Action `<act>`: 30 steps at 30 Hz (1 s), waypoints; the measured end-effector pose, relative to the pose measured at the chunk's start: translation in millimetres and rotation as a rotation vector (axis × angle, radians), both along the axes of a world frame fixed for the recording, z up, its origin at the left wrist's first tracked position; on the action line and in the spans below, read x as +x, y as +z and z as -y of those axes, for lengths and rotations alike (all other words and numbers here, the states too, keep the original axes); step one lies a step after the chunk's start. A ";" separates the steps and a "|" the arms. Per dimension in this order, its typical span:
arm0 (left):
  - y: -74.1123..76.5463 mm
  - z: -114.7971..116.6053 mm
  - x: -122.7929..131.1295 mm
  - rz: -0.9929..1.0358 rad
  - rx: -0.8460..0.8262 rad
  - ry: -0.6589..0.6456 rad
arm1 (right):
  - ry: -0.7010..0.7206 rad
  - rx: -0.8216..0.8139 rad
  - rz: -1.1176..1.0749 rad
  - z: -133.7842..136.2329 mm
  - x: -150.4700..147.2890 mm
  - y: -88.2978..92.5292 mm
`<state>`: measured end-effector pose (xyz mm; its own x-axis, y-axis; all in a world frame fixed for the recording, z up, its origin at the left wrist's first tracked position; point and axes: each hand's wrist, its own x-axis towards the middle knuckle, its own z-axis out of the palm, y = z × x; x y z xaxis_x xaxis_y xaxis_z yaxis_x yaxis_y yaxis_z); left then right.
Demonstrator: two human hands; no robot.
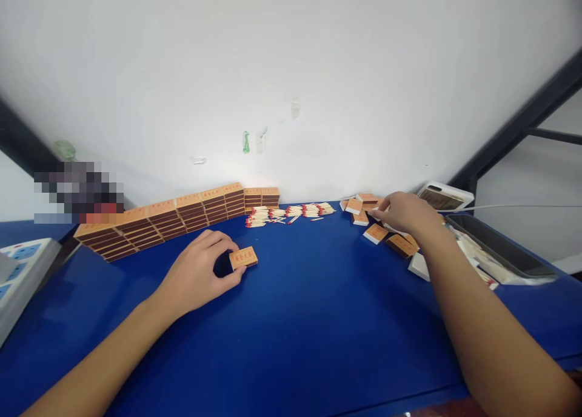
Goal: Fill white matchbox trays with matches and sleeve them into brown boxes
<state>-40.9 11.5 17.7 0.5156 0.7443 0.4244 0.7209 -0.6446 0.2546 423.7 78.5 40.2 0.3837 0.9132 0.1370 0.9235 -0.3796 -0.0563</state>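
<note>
Between the thumb and fingers of my left hand (204, 270) is an orange-topped matchbox (244, 257), lying level just over or on the blue table. My right hand (402, 214) reaches into a loose group of matchboxes at the back right. Its fingertips are pressed close together there, and what they grip is partly hidden by the hand. Near it lie a matchbox with a white end (375, 233) and one with a brown striking side (402, 245). Loose red-tipped matches (295, 212) lie in a row along the wall, between the two hands.
Stacked matchboxes (182, 217) form a long low wall at the back left. A white power strip (27, 271) sits at the left edge. On the right are a phone in a pale case (445, 196), a thin white cable (522, 207) and a dark tray (500, 247) with plastic wrapping.
</note>
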 end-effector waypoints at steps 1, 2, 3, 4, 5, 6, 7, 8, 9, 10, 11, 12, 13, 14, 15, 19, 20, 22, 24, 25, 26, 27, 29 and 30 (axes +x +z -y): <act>1.2 -0.7 -2.3 -0.009 0.012 0.007 | 0.004 -0.017 -0.017 -0.7 2.1 -3.4; 2.0 -1.2 -4.3 -0.012 0.020 0.016 | 0.011 -0.027 -0.030 -0.7 2.2 -5.6; 2.4 -1.4 -5.8 -0.014 0.026 0.023 | 0.016 -0.030 -0.039 -0.1 0.8 -6.1; 2.2 -1.5 -6.9 -0.014 0.027 0.028 | 0.020 -0.026 -0.045 1.3 -1.5 -4.7; 1.7 -1.5 -7.4 -0.013 0.027 0.033 | 0.023 -0.015 -0.055 3.3 -4.5 -1.4; 0.9 -1.3 -7.4 -0.011 0.027 0.035 | 0.023 0.005 -0.064 5.9 -8.3 3.7; -0.1 -1.0 -6.8 -0.010 0.026 0.035 | 0.021 0.034 -0.073 9.1 -13.2 9.9; -1.1 -0.5 -5.8 -0.008 0.026 0.032 | 0.024 0.068 -0.085 12.8 -19.8 16.6; -2.0 0.4 -4.2 -0.004 0.030 0.027 | 0.041 0.104 -0.103 17.0 -28.4 23.0; -2.8 1.7 -2.1 -0.001 0.036 0.018 | 0.075 0.133 -0.127 21.7 -39.3 28.3; -3.3 3.4 0.4 0.002 0.043 0.006 | 0.133 0.153 -0.160 26.9 -52.7 31.8; -3.5 5.4 3.3 0.003 0.052 -0.010 | 0.220 0.156 -0.210 32.6 -68.1 33.0; -3.6 7.7 6.5 0.002 0.059 -0.029 | 0.319 0.137 -0.264 38.7 -85.0 31.7; -3.4 10.0 9.6 0.008 0.068 -0.044 | 0.452 0.094 -0.336 45.2 -102.5 28.1; -3.2 12.2 12.6 0.012 0.072 -0.064 | 0.662 0.037 -0.471 51.6 -119.4 22.6; -3.7 17.5 19.0 0.006 0.031 -0.102 | 1.150 -0.161 -0.656 71.3 -163.6 -2.9; -4.5 17.8 19.0 -0.005 0.015 -0.109 | 1.189 -0.186 -0.650 73.4 -166.8 -6.8; -6.9 17.6 18.1 -0.032 -0.004 -0.119 | 1.226 -0.211 -0.644 73.4 -165.3 -10.0; -10.1 17.0 17.1 -0.062 -0.009 -0.121 | 1.219 -0.208 -0.642 69.3 -158.2 -9.0; -11.6 16.8 17.1 -0.075 -0.010 -0.120 | 1.206 -0.197 -0.635 66.3 -154.3 -8.1; -13.0 16.6 17.4 -0.086 -0.013 -0.118 | 1.191 -0.181 -0.630 63.2 -150.9 -7.5; -14.2 16.5 18.2 -0.093 -0.017 -0.120 | 1.175 -0.158 -0.629 60.4 -148.3 -7.4; -15.9 16.5 20.8 -0.098 -0.020 -0.124 | 1.139 -0.111 -0.637 56.1 -145.9 -9.5; -16.3 16.6 22.4 -0.097 -0.019 -0.125 | 1.121 -0.097 -0.643 54.9 -146.0 -11.4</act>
<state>-18.5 -5.1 1.4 0.6424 0.6793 0.3549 0.6575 -0.7264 0.2003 277.8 23.6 28.8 -0.6201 0.7736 0.1306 0.5562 0.5510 -0.6221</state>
